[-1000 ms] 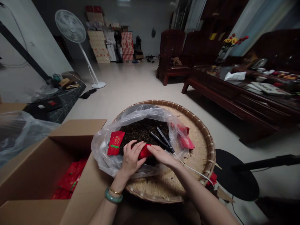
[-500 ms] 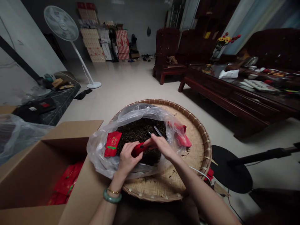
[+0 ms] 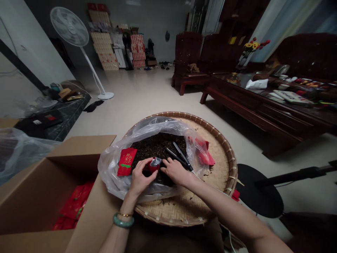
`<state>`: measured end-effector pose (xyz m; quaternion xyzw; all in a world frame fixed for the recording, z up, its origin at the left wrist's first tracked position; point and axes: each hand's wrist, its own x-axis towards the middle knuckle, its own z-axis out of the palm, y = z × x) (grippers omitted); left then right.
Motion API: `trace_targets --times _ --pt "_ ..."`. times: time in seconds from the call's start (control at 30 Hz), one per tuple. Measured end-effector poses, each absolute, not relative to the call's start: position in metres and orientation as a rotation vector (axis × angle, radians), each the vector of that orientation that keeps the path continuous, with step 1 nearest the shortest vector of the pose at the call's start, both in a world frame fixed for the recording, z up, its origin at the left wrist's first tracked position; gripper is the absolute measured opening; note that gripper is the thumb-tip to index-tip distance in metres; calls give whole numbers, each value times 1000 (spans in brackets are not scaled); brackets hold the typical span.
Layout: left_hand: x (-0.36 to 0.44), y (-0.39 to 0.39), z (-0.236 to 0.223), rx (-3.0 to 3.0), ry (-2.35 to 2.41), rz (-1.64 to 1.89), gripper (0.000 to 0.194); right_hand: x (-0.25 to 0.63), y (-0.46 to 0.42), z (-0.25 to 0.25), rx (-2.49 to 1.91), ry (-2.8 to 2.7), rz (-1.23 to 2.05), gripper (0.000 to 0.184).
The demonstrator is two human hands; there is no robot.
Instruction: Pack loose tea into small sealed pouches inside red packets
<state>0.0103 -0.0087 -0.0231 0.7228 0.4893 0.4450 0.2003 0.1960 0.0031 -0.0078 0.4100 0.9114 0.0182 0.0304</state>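
Packet (one, red) is gripped in left hand; right hand, hold unclear, is beside one black tool.

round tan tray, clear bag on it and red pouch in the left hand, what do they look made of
Round tan tray: probably matte bamboo, from its woven strips. Large translucent bag: thin, glossy plastic, judging by bright creases. Small red pouch in the left hand: perhaps foil or plastic film, its greyish end shiny.
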Motion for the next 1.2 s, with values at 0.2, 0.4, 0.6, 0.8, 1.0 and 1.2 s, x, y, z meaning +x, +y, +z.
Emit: trace_targets --times 0.2,0.4,0.6,0.8,1.0,1.2 --pt "9 -8 -27 1997 1355 1251 38 195 -2 -13 1273 2738 136 17" --pt "9 -7 -28 1995 1364 1260 36 202 3 -13 1259 2773 32 16" --pt "10 -6 -29 1988 1374 1270 35 199 4 -15 1306 2778 1 17" --pt "9 -6 -29 1971 1384 1279 34 204 9 -12 1360 2826 -226 15" --pt "9 -4 -30 1938 1387 1312 33 212 11 -13 1591 2814 -554 30" --pt "9 -5 -31 1934 1393 1315 33 200 3 -22 1572 2789 -374 27"
